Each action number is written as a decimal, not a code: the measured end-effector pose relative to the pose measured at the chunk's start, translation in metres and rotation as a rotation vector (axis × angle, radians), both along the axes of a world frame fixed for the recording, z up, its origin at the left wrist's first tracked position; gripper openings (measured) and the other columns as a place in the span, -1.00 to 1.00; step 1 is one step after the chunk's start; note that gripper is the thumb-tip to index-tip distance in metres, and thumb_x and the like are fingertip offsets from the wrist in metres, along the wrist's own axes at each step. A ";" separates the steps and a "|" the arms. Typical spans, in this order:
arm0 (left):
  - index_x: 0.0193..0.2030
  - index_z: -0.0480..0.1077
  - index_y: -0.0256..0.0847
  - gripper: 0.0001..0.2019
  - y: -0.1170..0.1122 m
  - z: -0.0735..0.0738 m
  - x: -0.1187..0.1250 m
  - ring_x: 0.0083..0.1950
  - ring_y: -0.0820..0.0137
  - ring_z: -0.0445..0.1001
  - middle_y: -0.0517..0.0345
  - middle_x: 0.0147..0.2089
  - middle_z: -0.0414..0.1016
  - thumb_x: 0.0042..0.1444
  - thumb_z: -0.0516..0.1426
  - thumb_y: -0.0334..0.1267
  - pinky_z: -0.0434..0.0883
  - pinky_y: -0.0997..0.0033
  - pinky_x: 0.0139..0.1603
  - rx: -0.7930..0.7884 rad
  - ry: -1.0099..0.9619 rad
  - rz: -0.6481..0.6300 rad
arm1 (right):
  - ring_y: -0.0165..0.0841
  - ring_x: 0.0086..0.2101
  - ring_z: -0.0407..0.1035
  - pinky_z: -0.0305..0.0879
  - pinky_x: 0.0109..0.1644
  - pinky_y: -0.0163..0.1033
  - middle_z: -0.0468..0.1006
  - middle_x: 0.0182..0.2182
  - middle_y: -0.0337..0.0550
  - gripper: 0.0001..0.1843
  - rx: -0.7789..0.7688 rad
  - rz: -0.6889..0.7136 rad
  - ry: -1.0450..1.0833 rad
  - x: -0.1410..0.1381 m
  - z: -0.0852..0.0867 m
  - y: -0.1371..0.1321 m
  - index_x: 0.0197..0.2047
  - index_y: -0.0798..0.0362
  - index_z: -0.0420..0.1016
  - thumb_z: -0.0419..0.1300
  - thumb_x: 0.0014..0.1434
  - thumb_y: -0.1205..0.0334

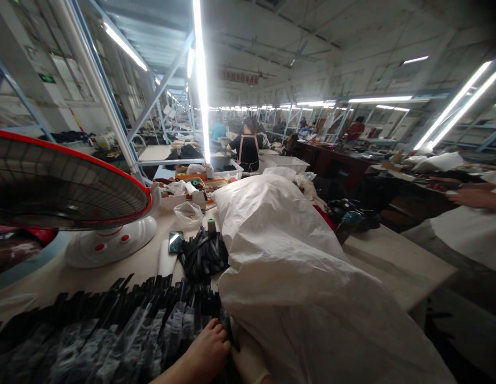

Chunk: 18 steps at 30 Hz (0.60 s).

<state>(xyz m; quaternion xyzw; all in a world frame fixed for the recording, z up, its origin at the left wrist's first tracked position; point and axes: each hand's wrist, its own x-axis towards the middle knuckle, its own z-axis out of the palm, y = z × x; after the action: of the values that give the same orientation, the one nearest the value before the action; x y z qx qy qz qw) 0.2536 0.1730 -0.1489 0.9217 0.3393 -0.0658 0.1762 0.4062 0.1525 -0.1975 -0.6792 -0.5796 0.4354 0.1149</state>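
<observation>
Long black strips (124, 325), many in clear plastic wrapping, lie side by side along the front of the table. My left hand (210, 344) is closed at the right end of this row, its fingers curled over black strips there. Close beside it, my right hand (250, 354) reaches in at the edge of a big white sack (288, 266); it looks pale, as if gloved. The sack's edge and blur hide its fingers. Behind the row sits a tangled bundle of black strips (204, 253).
A red-rimmed fan (72, 184) stands at the left. A phone (176, 241), a thread cone (211, 225) and a clear plastic bag (189, 213) lie farther back on the table (400, 261). A co-worker's arm (478, 198) shows at right; another person (248, 146) is ahead.
</observation>
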 end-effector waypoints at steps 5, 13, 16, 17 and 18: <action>-0.19 0.42 -0.21 -0.81 0.001 0.011 0.001 -0.05 0.18 0.42 -0.01 0.01 0.46 0.11 0.10 -0.18 0.26 0.04 0.10 -0.036 -0.040 0.005 | -0.20 0.05 0.29 0.27 0.10 -0.04 0.40 0.05 -0.14 -0.71 0.096 -0.041 0.165 0.000 0.009 -0.020 -0.03 -0.09 0.42 0.17 0.18 0.07; 0.28 0.09 -0.22 -0.45 -0.006 -0.012 -0.001 0.04 0.01 0.39 -0.14 -0.01 0.48 0.14 -0.01 -0.21 0.08 -0.25 0.21 -0.086 -0.018 0.025 | -0.02 0.08 0.29 0.04 0.26 0.01 0.57 -0.09 -0.11 -0.77 0.152 -0.183 0.335 0.002 0.006 -0.024 -0.22 -0.09 0.59 0.22 0.03 0.14; 0.30 0.06 -0.32 -0.43 -0.006 -0.021 -0.003 0.03 0.00 0.38 -0.18 -0.04 0.49 0.13 -0.03 -0.22 0.06 -0.24 0.23 -0.068 -0.005 0.016 | -0.11 0.02 0.34 0.11 0.21 0.10 0.56 -0.14 -0.08 -0.76 0.115 -0.304 0.391 -0.001 -0.002 -0.017 -0.22 0.03 0.54 0.17 0.13 0.08; 0.30 0.05 -0.35 -0.41 -0.006 -0.021 -0.003 0.02 0.01 0.39 -0.17 -0.06 0.49 0.12 -0.02 -0.21 0.08 -0.22 0.23 -0.062 -0.002 0.015 | -0.16 0.00 0.35 0.17 0.17 0.09 0.54 -0.13 -0.09 -0.75 0.102 -0.349 0.419 -0.001 -0.005 -0.013 -0.20 0.05 0.51 0.18 0.15 0.07; 0.30 0.05 -0.37 -0.39 -0.006 -0.020 -0.003 0.01 0.01 0.40 -0.17 -0.08 0.50 0.11 -0.01 -0.20 0.09 -0.20 0.23 -0.061 0.000 0.011 | -0.20 -0.02 0.35 0.23 0.13 0.06 0.52 -0.12 -0.11 -0.74 0.093 -0.392 0.453 -0.002 -0.008 -0.009 -0.18 0.06 0.49 0.18 0.15 0.06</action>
<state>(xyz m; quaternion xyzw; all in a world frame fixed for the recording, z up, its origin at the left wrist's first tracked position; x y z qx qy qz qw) 0.2502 0.1674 -0.1686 0.9139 0.3423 -0.0751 0.2047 0.4040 0.1432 -0.2052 -0.6578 -0.4164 0.5181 0.3542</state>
